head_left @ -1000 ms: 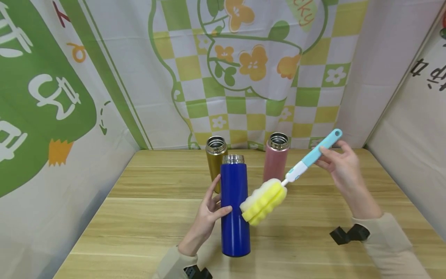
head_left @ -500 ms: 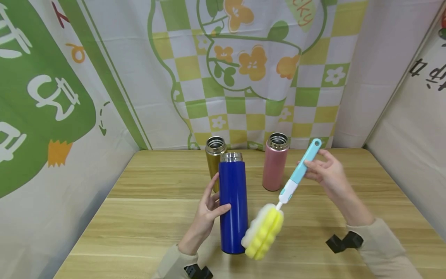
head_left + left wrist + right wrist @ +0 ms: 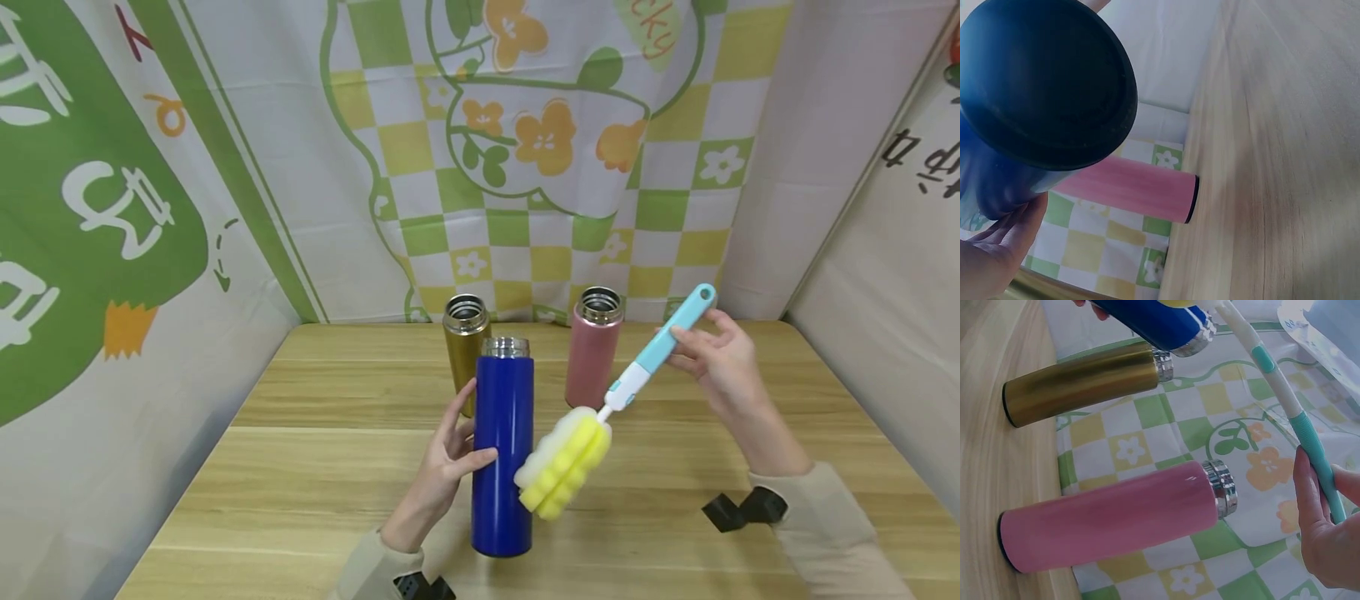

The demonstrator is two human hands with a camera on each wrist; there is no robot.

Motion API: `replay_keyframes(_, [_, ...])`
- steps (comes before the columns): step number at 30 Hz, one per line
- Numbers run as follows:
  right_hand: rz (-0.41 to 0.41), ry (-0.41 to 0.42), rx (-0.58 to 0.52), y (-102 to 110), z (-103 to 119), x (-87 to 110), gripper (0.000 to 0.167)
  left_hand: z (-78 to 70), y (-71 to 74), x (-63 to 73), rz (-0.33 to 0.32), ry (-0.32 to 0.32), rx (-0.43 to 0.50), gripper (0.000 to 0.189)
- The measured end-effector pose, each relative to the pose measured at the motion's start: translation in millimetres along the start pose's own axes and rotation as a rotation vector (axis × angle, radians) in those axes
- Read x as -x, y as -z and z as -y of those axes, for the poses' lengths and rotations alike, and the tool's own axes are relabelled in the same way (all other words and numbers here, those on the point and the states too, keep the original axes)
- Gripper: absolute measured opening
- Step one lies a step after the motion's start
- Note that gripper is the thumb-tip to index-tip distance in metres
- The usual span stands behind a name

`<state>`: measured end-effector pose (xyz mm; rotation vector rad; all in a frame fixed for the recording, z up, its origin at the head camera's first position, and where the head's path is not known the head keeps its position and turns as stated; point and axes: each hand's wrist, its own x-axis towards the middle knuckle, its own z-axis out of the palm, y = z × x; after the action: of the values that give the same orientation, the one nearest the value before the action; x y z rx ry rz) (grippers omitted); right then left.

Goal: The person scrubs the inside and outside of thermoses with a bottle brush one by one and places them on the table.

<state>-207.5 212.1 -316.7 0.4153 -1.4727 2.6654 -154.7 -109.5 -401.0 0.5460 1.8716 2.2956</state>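
My left hand [image 3: 442, 475] grips a blue vacuum flask [image 3: 504, 450] around its middle, lidless, with its steel neck up. The left wrist view looks at its black base [image 3: 1047, 84], raised above the table. On the other side, my right hand [image 3: 727, 367] pinches the turquoise handle [image 3: 675, 329] of a bottle brush between thumb and fingers. The brush's yellow and white sponge head [image 3: 566, 467] points down to the left and overlaps the flask's right side in the head view. In the right wrist view the same handle [image 3: 1310, 444] slants above the fingers.
Behind the blue flask stands a lidless gold flask [image 3: 465, 350], partly hidden by it. A lidless pink flask [image 3: 592, 350] stands upright to its right, near the back of the wooden table [image 3: 330, 392]. Printed cloth [image 3: 540, 167] hangs behind and at both sides.
The brush swung down and left to a steeper slant, then came partly back up to the right with my right hand. My left hand and the blue flask shifted only slightly.
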Motion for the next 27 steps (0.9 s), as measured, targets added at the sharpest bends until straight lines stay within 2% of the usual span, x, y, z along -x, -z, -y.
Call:
replay_keyframes(9, [-0.037,0.039,-0.03,-2,11,-7.1,0.034,1.0,2.3,2.6,0.05,-0.012,0.012,0.081])
replay_keyframes(17, [-0.128,0.079,-0.101,-4,19,-12.9,0.027,2.6,5.4,4.8,0.114,-0.006,0.08,0.078])
replay_keyframes(23, [-0.191,0.083,-0.107,-4,23,-13.8,0.034,2.8,6.0,6.1,0.155,0.0,0.168,0.077])
replay_keyframes(27, [-0.208,0.078,-0.088,-6,24,-13.8,0.04,2.8,4.6,6.0,0.164,0.026,0.202,0.081])
